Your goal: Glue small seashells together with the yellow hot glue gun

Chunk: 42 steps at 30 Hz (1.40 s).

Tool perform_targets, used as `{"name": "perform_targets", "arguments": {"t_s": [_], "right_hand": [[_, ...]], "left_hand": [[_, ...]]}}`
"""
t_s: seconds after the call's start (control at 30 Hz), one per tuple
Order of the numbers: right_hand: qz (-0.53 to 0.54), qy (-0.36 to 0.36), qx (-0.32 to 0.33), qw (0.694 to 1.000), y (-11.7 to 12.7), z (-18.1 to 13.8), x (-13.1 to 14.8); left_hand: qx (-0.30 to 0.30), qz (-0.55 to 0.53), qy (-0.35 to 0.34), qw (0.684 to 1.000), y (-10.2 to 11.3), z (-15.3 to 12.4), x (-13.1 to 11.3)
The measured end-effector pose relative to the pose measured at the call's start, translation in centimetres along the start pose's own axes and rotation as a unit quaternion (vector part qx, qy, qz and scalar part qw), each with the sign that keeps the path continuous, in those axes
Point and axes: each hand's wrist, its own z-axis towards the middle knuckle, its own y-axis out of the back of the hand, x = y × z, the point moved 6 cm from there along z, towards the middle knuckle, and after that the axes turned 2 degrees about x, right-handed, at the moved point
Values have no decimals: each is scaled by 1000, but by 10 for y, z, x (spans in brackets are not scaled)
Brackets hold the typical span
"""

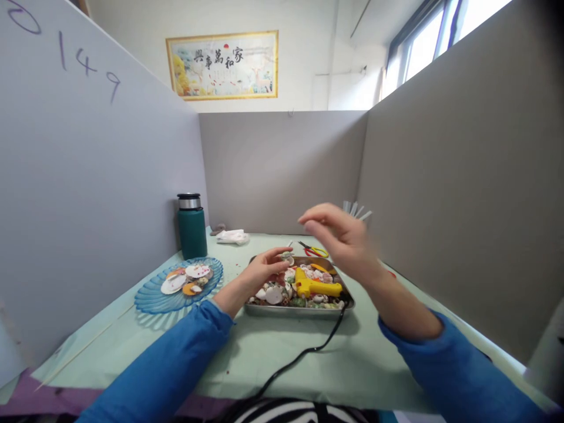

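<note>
The left hand (pixel 262 271) hovered over the near-left part of a steel tray (pixel 299 311), thumb and fingertips pinched on a small shell (pixel 287 257) that sat just above the tray's heap of shells. The tray lay at the middle of the green-covered table (pixel 264 358). A yellow glue gun (pixel 317 286) rested on the shells toward the tray's 3 o'clock side, and its black cord (pixel 304 352) ran off the tray's 5 o'clock corner toward the person. The right hand (pixel 341 238) was raised above the tray's 1 o'clock corner, well clear of the shells. It was blurred, its fingers loosely spread and pointing toward 9 o'clock, with nothing visible in it. At 9 o'clock from the tray stood a blue glass plate (pixel 150 302) carrying several flat shells. Beyond it, at about 10 o'clock, a green flask (pixel 191 226) stood upright by the partition. A white cloth (pixel 232 237) lay at 11 o'clock near the back wall. Scissors (pixel 315 251) with red and yellow handles lay just behind the tray at 12 o'clock, and pale glue sticks (pixel 356 210) showed at 1 o'clock behind the right hand.
</note>
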Motion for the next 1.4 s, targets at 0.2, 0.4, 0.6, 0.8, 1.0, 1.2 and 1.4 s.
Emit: {"name": "perform_targets", "arguments": {"t_s": [0.2, 0.4, 0.6, 0.8, 1.0, 1.2, 1.4], "right_hand": [[-59, -36, 42, 997, -35, -23, -44], [-103, -27, 97, 990, -55, -41, -55], [-139, -14, 102, 985, -62, -45, -53], [-165, -6, 105, 981, -65, -48, -54], [-158, -5, 94, 983, -65, -49, -53], [-152, -9, 97, 984, -66, -50, -55], [-115, -15, 86, 990, -69, -52, -61]], "left_hand": [[-17, -3, -10, 1000, 4, 2, 2], [-35, -1, -1, 999, 2, 2, 1], [-41, 6, 0, 999, 4, 3, 2], [-35, 16, -20, 999, 5, 4, 1], [-33, 38, -17, 999, 5, 5, 3], [-59, 56, -19, 996, 5, 5, -1], [-80, 83, -41, 993, 6, 5, -5]]}}
